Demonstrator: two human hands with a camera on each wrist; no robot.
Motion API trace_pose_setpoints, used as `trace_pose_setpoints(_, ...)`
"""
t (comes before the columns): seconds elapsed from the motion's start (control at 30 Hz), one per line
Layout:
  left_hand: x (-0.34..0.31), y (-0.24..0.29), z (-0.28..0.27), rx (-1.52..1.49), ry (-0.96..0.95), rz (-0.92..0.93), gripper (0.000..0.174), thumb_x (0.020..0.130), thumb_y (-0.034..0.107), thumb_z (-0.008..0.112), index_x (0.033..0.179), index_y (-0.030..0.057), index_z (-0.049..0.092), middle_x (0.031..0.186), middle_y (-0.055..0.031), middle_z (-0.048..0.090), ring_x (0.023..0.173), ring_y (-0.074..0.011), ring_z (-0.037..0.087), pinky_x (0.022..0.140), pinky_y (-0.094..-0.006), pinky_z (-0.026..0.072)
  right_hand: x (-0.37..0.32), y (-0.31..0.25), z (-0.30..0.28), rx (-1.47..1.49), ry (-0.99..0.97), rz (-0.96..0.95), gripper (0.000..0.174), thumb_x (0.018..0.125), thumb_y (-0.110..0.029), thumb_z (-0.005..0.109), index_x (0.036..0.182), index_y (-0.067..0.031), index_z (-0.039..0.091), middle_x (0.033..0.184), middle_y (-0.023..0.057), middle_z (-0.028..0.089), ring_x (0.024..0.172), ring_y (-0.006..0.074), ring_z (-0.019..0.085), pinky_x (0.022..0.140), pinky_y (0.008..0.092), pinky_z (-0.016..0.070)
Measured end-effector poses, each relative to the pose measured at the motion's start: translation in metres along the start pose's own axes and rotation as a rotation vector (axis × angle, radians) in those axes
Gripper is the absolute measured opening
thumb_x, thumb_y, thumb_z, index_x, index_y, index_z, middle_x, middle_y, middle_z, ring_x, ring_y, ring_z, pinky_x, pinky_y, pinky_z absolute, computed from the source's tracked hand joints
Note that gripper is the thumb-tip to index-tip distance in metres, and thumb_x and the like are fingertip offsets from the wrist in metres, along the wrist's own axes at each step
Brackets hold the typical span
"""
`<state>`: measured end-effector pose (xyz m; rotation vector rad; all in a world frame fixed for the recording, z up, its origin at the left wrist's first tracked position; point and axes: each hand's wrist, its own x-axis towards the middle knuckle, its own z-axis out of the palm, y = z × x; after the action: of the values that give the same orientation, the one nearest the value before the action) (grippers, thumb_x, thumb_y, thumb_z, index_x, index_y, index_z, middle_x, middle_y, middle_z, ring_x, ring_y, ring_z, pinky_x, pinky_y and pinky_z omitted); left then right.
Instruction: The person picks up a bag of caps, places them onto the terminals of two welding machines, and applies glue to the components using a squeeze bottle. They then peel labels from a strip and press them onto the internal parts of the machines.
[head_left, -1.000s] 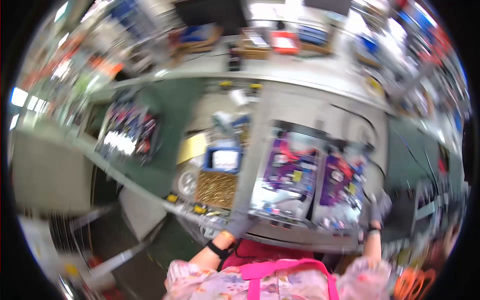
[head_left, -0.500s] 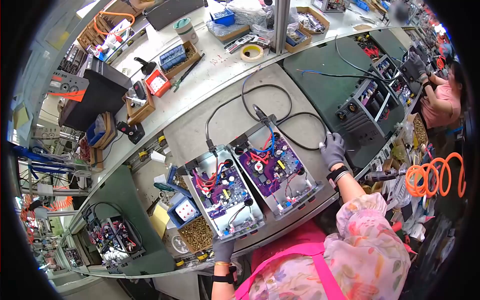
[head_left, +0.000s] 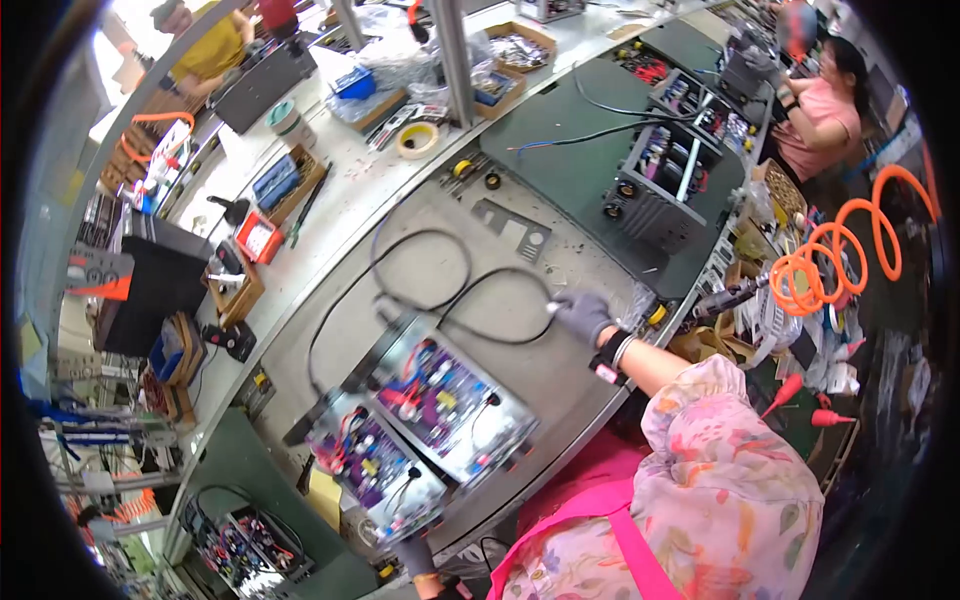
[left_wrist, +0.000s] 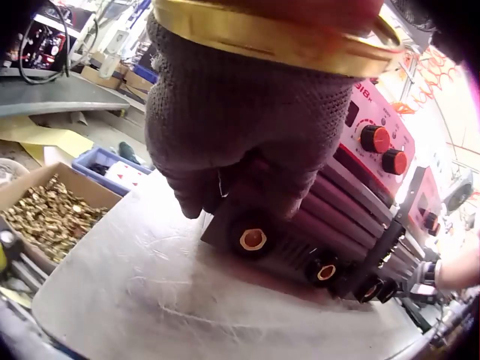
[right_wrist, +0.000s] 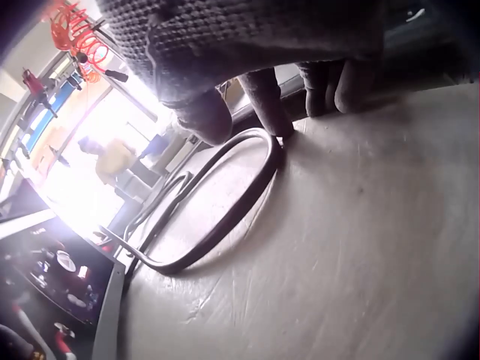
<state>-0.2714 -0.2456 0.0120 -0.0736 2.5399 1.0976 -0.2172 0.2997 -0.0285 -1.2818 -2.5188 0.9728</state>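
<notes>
Gripping the near end of the left chassis [head_left: 365, 462] with the gloved left hand [left_wrist: 244, 112], bending the fingers down over the panel, between its red-capped knobs [left_wrist: 375, 138] and its brass-centred sockets [left_wrist: 253, 240]. Lying open on the near left part of the counter [head_left: 545, 378], showing blurred boards and red wires inside. Sitting just beside it, to the right, with the right chassis [head_left: 455, 405], likewise open and facing the same way. Reaching well apart from both, to the right, with the gloved right hand [head_left: 583, 318]; holding it open, with the thumb away from the fingers and the fingers pointing down, touching the black cable [head_left: 500, 269] at the right end of its loop. Looping loosely across the counter from there, towards the far side of the chassis pair. Lying flat beyond the loops, with a cut-out metal plate [head_left: 512, 230]. Standing on the green board [head_left: 590, 140] at the far right, with a dark open unit [head_left: 655, 190]. Resting left of the left hand, with a box of brass parts [left_wrist: 56, 217] and a blue bin [left_wrist: 88, 160] just beyond it. Hanging in coils at the right, with an orange hose [head_left: 893, 172].
</notes>
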Motion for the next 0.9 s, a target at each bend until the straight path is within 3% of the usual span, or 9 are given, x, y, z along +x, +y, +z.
trace_pose_setpoints(0.13,-0.006,-0.021,-0.040,-0.036,0.180,-0.091,0.036,0.084,0.021,0.066,0.114,0.0033,0.059,0.103,-0.0107,0.066,0.098,-0.0226,0.061,0.085,-0.0354,0.0483,-0.050,-0.046,0.046,0.022,-0.102,-0.227,0.040,0.077,-0.053,0.062,0.093,-0.0168,0.072,0.088,0.0120,0.069,0.082,0.0307,0.065,0.076,0.0425,0.0490)
trace_pose_setpoints(0.2,-0.019,-0.030,-0.053,-0.057,0.170,-0.138,0.035,0.084,0.020,0.066,0.114,0.0029,0.059,0.104,-0.0109,0.066,0.097,-0.0220,0.061,0.086,-0.0349,0.0481,-0.087,-0.082,0.053,0.043,-0.249,-0.186,0.047,0.076,-0.057,0.062,0.102,-0.0190,0.071,0.099,0.0155,0.064,0.096,0.0333,0.060,0.084,0.0441,0.0456)
trace_pose_setpoints(0.23,-0.029,-0.037,-0.056,-0.071,0.137,-0.156,0.035,0.085,0.020,0.066,0.114,0.0027,0.058,0.104,-0.0110,0.065,0.097,-0.0218,0.061,0.086,-0.0347,0.0480,-0.100,-0.097,0.059,0.020,-0.274,-0.159,0.047,0.076,-0.057,0.062,0.103,-0.0196,0.071,0.100,0.0161,0.062,0.101,0.0345,0.057,0.088,0.0448,0.0438)
trace_pose_setpoints(0.27,-0.037,-0.043,-0.057,-0.083,0.086,-0.175,0.035,0.085,0.019,0.066,0.114,0.0025,0.058,0.104,-0.0111,0.065,0.097,-0.0215,0.061,0.086,-0.0344,0.0479,-0.112,-0.107,0.064,0.001,-0.220,-0.195,0.047,0.076,-0.055,0.063,0.101,-0.0158,0.071,0.098,0.0144,0.064,0.093,0.0342,0.061,0.082,0.0441,0.0472)
trace_pose_setpoints(0.47,-0.035,-0.051,-0.028,-0.104,-0.436,-0.058,0.033,0.086,0.016,0.064,0.115,0.0013,0.057,0.105,-0.0117,0.065,0.097,-0.0198,0.060,0.087,-0.0329,0.0473,-0.157,-0.147,0.121,0.174,-0.528,-0.177,0.048,0.076,-0.052,0.061,0.105,-0.0145,0.069,0.100,0.0130,0.068,0.096,0.0314,0.063,0.083,0.0421,0.0480)
trace_pose_setpoints(0.6,-0.010,-0.027,-0.004,-0.057,-0.790,0.158,0.032,0.087,0.014,0.064,0.116,0.0005,0.056,0.105,-0.0121,0.064,0.096,-0.0187,0.060,0.087,-0.0319,0.0469,-0.225,-0.169,0.104,0.367,-0.452,-0.223,0.051,0.077,-0.041,0.066,0.116,-0.0094,0.062,0.108,0.0157,0.066,0.101,0.0342,0.062,0.086,0.0408,0.0479)
trace_pose_setpoints(0.73,-0.011,0.028,0.011,0.090,-1.068,0.345,0.031,0.088,0.014,0.063,0.115,0.0003,0.056,0.104,-0.0120,0.065,0.095,-0.0179,0.060,0.087,-0.0311,0.0469,-0.294,-0.128,0.077,0.608,-0.314,-0.158,0.040,0.080,-0.028,0.065,0.113,-0.0062,0.062,0.107,0.0135,0.066,0.101,0.0271,0.062,0.090,0.0381,0.0466)
trace_pose_setpoints(0.8,-0.024,0.067,0.015,0.277,-1.134,0.455,0.031,0.088,0.015,0.064,0.114,0.0005,0.057,0.101,-0.0115,0.065,0.094,-0.0177,0.060,0.086,-0.0310,0.0472,-0.340,-0.110,0.024,0.569,-0.267,0.023,0.037,0.081,-0.026,0.064,0.112,-0.0068,0.063,0.104,0.0123,0.067,0.099,0.0253,0.064,0.090,0.0375,0.0471)
trace_pose_setpoints(0.9,-0.023,0.066,0.034,0.316,-1.222,0.521,0.030,0.087,0.015,0.064,0.112,0.0003,0.057,0.099,-0.0110,0.066,0.091,-0.0173,0.061,0.083,-0.0308,0.0483,-0.403,-0.061,0.014,0.631,0.041,0.206,0.028,0.081,-0.028,0.063,0.100,-0.0085,0.069,0.096,0.0111,0.069,0.094,0.0260,0.065,0.085,0.0360,0.0488)
